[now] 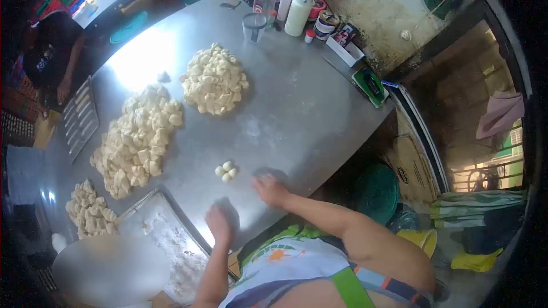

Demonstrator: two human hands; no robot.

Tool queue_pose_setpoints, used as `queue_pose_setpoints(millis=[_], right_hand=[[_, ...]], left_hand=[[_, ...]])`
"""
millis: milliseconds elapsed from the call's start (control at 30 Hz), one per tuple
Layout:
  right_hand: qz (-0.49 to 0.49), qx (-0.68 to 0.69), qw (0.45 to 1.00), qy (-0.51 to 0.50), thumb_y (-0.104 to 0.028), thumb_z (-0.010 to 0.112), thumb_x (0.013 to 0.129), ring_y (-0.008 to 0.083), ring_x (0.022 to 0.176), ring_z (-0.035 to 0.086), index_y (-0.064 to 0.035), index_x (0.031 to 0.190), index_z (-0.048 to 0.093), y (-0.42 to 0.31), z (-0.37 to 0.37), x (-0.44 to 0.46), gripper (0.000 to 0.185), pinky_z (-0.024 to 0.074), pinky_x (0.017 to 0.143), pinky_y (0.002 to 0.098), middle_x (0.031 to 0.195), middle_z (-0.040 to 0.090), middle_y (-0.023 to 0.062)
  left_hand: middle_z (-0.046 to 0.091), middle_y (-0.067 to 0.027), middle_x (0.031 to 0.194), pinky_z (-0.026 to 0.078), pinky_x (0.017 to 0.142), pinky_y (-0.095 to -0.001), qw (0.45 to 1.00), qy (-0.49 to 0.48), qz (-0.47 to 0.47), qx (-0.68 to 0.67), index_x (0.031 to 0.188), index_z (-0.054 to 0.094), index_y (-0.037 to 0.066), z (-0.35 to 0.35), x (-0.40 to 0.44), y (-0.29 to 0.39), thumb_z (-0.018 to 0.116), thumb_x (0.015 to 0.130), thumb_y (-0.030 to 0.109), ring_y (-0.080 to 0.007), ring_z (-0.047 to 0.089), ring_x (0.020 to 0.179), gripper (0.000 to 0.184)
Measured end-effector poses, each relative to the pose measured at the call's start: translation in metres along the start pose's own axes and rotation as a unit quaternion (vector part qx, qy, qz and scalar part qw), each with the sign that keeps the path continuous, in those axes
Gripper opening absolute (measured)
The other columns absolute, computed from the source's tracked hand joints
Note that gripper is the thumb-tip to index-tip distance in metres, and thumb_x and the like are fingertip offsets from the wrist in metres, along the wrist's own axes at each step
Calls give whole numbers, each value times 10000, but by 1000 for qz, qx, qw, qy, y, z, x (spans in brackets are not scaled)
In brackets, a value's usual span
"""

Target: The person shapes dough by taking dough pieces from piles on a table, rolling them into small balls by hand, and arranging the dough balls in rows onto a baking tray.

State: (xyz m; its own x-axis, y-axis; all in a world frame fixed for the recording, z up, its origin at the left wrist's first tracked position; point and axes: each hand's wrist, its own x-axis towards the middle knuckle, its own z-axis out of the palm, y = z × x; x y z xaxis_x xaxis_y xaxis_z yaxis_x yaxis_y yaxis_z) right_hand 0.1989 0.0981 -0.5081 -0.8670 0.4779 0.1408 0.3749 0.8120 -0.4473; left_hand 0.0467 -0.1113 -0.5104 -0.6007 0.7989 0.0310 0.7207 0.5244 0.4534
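My left hand (219,226) is curled low over the steel table (285,120) near its front edge, slightly blurred. Further right, my right hand (270,190) is cupped palm down on the same surface. Both hands look closed, and whatever lies under the palms is hidden. A small cluster of smooth, round dough balls (226,171) sits between and beyond my hands, touching neither. Rough-cut dough pieces are heaped in a round pile (214,80), a long pile (137,142) and a smaller pile (90,211) to the left.
A floury metal tray (171,245) lies left of my left hand. Another person (54,63) stands at the far left by a moulded baking pan (81,117). Bottles, a clear mug (254,25) and a green box (370,87) line the wall side. A green bin (375,194) stands below the right edge.
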Motion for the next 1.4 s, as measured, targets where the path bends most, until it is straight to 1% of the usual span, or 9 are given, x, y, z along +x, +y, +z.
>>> queue_pose_setpoints(millis=[133, 433, 600, 633, 767, 867, 1033, 1200, 1400], right_hand=[[-103, -19, 991, 88, -188, 585, 903, 335, 825, 578, -120, 1040, 640, 48, -9, -20, 163, 457, 759, 495, 901, 615, 143], [256, 203, 942, -82, -301, 471, 958, 431, 985, 580, -89, 1128, 633, -10, -11, 56, 316, 452, 879, 536, 1033, 629, 211], [-128, -91, 987, 31, -142, 503, 902, 384, 966, 593, -73, 1107, 626, 56, 0, -12, 249, 468, 860, 514, 989, 631, 181], [-92, -67, 993, 22, -155, 499, 915, 384, 953, 590, -76, 1107, 620, 60, 4, 10, 240, 468, 844, 511, 980, 625, 176], [45, 41, 998, -7, -185, 502, 940, 377, 898, 577, -83, 1077, 607, 18, -2, 93, 201, 462, 786, 499, 911, 606, 159], [27, 23, 999, 25, -201, 500, 952, 366, 877, 569, -80, 1064, 590, 3, 5, 70, 188, 456, 773, 484, 893, 597, 160], [-136, 7, 990, 21, -127, 577, 884, 366, 864, 605, -85, 1139, 584, 45, -13, -9, 258, 461, 771, 552, 967, 638, 149], [-22, 23, 995, 98, -152, 624, 869, 352, 843, 598, -61, 1097, 612, 18, -6, 90, 245, 484, 741, 493, 895, 617, 169], [-127, 28, 991, 10, -156, 594, 892, 324, 849, 589, -76, 1140, 589, 38, -20, 26, 260, 452, 832, 487, 902, 613, 127]], left_hand=[[628, -181, 1041, 412, 842, -491, 994, 91, 12, 59, 1066, 601, 30, -19, -2, -24, 549, 807, 88, -374, 578, 948, 270], [624, -154, 910, 414, 771, -496, 990, 98, 39, 98, 971, 622, 46, -1, 65, 3, 536, 882, 185, -375, 580, 869, 186], [627, -167, 985, 415, 820, -515, 999, -12, -37, -14, 1084, 635, 59, -31, 15, -30, 546, 850, 144, -373, 574, 964, 264], [630, -152, 905, 416, 772, -508, 983, 139, 48, 109, 1010, 647, 56, -17, 36, -37, 542, 855, 138, -352, 595, 897, 205], [629, -168, 915, 419, 883, -498, 987, 126, -90, 41, 968, 616, 50, -30, 120, 2, 536, 885, 167, -381, 587, 912, 164], [627, -180, 965, 402, 935, -501, 996, -36, -80, -11, 976, 614, 45, -26, 91, 20, 519, 890, 149, -389, 574, 946, 166], [623, -176, 1061, 409, 890, -511, 997, 52, 41, 40, 1113, 604, 62, -13, 4, -37, 547, 846, 136, -382, 571, 987, 283], [586, -168, 803, 409, 744, -503, 977, 200, -70, 7, 852, 600, 60, -21, 117, -9, 542, 850, 128, -370, 560, 811, 89], [614, -154, 913, 420, 785, -503, 998, 60, 14, 9, 956, 591, 71, -20, 45, -18, 558, 831, 107, -368, 582, 871, 135]])
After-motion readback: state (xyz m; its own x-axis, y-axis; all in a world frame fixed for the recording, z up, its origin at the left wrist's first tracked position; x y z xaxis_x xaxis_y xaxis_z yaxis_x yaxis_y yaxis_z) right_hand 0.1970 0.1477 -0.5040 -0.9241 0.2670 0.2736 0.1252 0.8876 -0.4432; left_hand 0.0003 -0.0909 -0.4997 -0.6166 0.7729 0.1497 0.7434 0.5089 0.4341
